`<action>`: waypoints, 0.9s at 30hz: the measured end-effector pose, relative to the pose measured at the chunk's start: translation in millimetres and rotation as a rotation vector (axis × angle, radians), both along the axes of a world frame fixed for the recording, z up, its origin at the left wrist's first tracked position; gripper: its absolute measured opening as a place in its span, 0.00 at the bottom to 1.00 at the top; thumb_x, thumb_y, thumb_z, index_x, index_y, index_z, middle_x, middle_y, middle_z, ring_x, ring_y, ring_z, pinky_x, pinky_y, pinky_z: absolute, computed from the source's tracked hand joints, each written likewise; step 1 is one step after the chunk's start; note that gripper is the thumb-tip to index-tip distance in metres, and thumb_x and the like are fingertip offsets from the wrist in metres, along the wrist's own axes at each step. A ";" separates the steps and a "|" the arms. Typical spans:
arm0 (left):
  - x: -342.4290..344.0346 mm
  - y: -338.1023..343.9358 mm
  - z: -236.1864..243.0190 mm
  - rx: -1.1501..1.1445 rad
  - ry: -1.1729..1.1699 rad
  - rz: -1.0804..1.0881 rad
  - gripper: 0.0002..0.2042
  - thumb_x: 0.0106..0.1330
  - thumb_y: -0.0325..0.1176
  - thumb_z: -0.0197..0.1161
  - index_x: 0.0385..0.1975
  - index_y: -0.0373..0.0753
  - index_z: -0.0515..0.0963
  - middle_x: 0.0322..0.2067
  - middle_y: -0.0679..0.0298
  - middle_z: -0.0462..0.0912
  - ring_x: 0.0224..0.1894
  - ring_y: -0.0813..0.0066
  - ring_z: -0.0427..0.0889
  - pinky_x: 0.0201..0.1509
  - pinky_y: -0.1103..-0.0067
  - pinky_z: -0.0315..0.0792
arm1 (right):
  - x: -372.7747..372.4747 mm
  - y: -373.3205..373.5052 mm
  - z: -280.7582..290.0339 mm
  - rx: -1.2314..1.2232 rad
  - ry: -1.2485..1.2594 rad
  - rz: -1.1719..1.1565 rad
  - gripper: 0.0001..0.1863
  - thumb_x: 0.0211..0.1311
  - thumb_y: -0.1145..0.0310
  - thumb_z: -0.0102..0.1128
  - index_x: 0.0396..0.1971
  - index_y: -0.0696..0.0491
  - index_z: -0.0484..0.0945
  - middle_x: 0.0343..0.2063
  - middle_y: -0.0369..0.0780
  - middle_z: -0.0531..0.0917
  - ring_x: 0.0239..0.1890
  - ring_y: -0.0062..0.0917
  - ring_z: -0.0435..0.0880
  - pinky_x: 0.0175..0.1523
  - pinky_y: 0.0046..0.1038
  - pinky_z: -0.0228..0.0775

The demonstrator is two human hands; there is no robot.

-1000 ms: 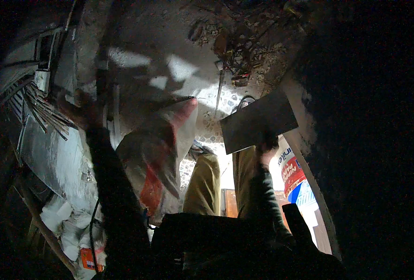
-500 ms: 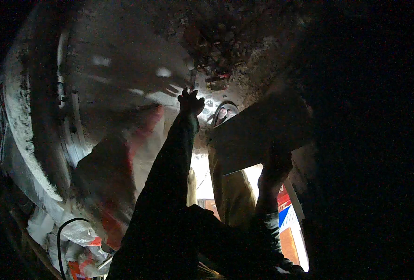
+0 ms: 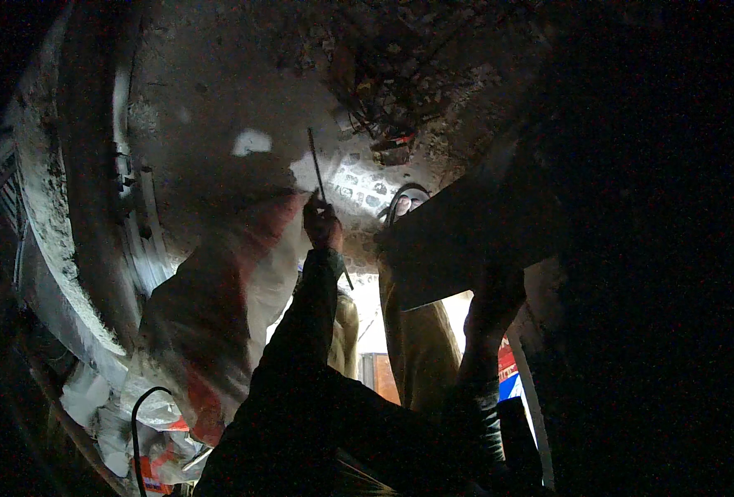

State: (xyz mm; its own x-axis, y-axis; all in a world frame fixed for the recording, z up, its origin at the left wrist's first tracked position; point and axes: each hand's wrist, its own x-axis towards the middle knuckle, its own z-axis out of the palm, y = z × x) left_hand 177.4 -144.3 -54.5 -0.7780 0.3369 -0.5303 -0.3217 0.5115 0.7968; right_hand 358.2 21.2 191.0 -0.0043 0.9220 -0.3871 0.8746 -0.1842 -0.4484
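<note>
A thin dark rod [image 3: 315, 159] with a rough-looking upper part sticks up out of my left hand [image 3: 324, 225], whose fingers are closed around it. Its thinner lower end comes out below the hand, beside the sleeve. On the right, my right hand [image 3: 498, 302] is a dark silhouette at the lower edge of a broad, flat dark board [image 3: 458, 240]. It appears to grip the board, though shadow hides the fingers. The board slants up to the right and fades into the darkness.
A white and red sack [image 3: 255, 248] stands left of my left arm. Beyond the board lie a shoe with bare toes [image 3: 406, 204] and a small reddish block [image 3: 393, 149] by dark debris [image 3: 400, 91]. A black cable [image 3: 137, 422] loops at lower left, near crumpled plastic [image 3: 156, 410].
My left hand has drawn back from farther ahead, where its fingers looked spread. The rod now shows clearly in its closed grip. My right hand and the board have barely shifted.
</note>
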 end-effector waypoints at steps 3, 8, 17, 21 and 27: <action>-13.2 5.6 12.1 -0.147 0.151 -0.138 0.15 0.55 0.23 0.52 0.44 0.39 0.72 0.29 0.68 0.70 0.29 0.79 0.67 0.32 0.84 0.62 | -7.9 3.6 3.0 0.010 -0.081 0.016 0.15 0.56 0.68 0.51 0.39 0.61 0.72 0.38 0.49 0.75 0.40 0.39 0.74 0.45 0.34 0.64; -53.8 57.8 28.8 -0.024 -0.039 -0.068 0.09 0.60 0.29 0.51 0.36 0.34 0.75 0.30 0.65 0.69 0.33 0.75 0.66 0.39 0.79 0.60 | -0.2 0.5 -8.6 0.122 -0.119 0.188 0.13 0.57 0.71 0.48 0.40 0.61 0.72 0.40 0.48 0.75 0.44 0.37 0.73 0.49 0.31 0.63; -76.7 116.2 1.6 -0.306 0.299 -0.299 0.07 0.56 0.33 0.58 0.19 0.40 0.72 0.20 0.69 0.68 0.26 0.75 0.67 0.37 0.75 0.63 | -5.5 0.7 -9.1 0.113 0.068 -0.061 0.11 0.50 0.77 0.50 0.35 0.63 0.74 0.34 0.45 0.79 0.38 0.31 0.76 0.42 0.28 0.66; -77.5 117.8 -5.8 -0.003 0.222 -0.061 0.09 0.46 0.29 0.67 0.19 0.40 0.70 0.20 0.68 0.67 0.27 0.74 0.67 0.35 0.75 0.62 | -10.7 4.2 -4.1 0.040 0.025 -0.070 0.11 0.50 0.78 0.50 0.35 0.62 0.74 0.35 0.45 0.79 0.38 0.32 0.76 0.42 0.29 0.66; -57.7 127.7 10.0 -0.154 0.447 -0.270 0.18 0.40 0.33 0.71 0.31 0.40 0.71 0.34 0.62 0.67 0.38 0.67 0.66 0.44 0.75 0.60 | -16.0 7.3 2.5 -0.015 0.131 -0.249 0.12 0.53 0.74 0.50 0.38 0.61 0.74 0.38 0.46 0.78 0.41 0.32 0.76 0.45 0.28 0.66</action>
